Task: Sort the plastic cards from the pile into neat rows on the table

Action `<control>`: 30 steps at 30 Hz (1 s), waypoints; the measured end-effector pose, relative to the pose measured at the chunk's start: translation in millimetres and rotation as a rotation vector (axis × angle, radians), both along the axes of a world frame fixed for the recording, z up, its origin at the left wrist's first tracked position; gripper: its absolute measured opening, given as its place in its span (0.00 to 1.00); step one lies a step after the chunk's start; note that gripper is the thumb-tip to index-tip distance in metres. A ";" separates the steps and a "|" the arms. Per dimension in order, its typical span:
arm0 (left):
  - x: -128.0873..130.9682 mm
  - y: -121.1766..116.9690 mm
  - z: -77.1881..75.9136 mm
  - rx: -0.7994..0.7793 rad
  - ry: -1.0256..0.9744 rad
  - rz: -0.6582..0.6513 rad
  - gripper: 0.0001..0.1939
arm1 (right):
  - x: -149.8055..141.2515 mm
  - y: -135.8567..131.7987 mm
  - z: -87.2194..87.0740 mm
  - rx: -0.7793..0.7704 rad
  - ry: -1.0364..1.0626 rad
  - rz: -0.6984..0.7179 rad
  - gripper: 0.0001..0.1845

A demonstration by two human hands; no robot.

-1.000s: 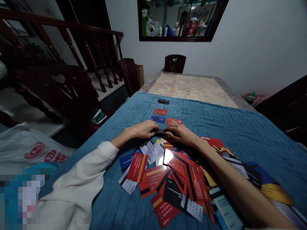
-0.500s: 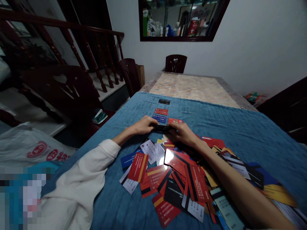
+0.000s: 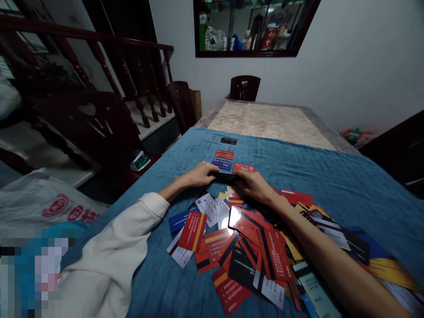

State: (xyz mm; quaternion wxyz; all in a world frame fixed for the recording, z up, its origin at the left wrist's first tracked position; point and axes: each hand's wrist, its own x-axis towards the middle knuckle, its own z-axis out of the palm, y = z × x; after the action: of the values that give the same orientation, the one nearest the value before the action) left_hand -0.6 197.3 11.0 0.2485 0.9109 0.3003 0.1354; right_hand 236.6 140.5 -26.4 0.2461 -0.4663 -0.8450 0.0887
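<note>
Between my left hand [image 3: 202,173] and my right hand [image 3: 253,184] is a black card [image 3: 226,176], pinched at its two ends and tilted so that little of its face shows. Just past it lie a blue card [image 3: 221,164] and a red card [image 3: 244,168], side by side. Farther off are an orange-red card [image 3: 224,154] and another black card [image 3: 228,141], in a rough column. Under and in front of my wrists spreads a loose heap of cards [image 3: 274,256], red, black, white, blue and yellow, many overlapping. My right forearm covers part of the heap.
A blue cloth [image 3: 165,265] covers the near part of the table, with a patterned tabletop [image 3: 265,119] beyond. Dark wooden chairs [image 3: 245,88] stand at the far end and left. A white plastic bag [image 3: 49,198] and a tissue pack [image 3: 139,161] are at the left.
The view has shifted slightly, so everything sits a little farther right. Both hands keep their hold on the black card, and the cards on the cloth lie as before.
</note>
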 end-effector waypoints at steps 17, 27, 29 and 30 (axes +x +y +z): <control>5.9 -0.4 -7.3 0.090 -0.097 0.100 0.15 | -3.6 4.2 -1.3 0.137 0.044 -0.044 0.29; 5.7 6.5 1.8 0.101 -0.129 0.147 0.17 | -10.5 2.5 11.0 0.206 -0.210 -0.091 0.32; 7.0 8.7 1.6 0.103 -0.133 0.143 0.17 | -10.9 4.1 10.6 0.246 -0.228 -0.101 0.32; 7.9 10.0 1.6 0.101 -0.131 0.141 0.16 | -10.7 5.4 10.6 0.264 -0.232 -0.108 0.31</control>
State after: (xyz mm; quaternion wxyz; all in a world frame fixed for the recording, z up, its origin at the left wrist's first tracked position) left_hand 7.2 207.3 12.6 0.2111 0.8882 0.3395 0.2267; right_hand 225.8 145.9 -15.8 0.2105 -0.4818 -0.8458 -0.0908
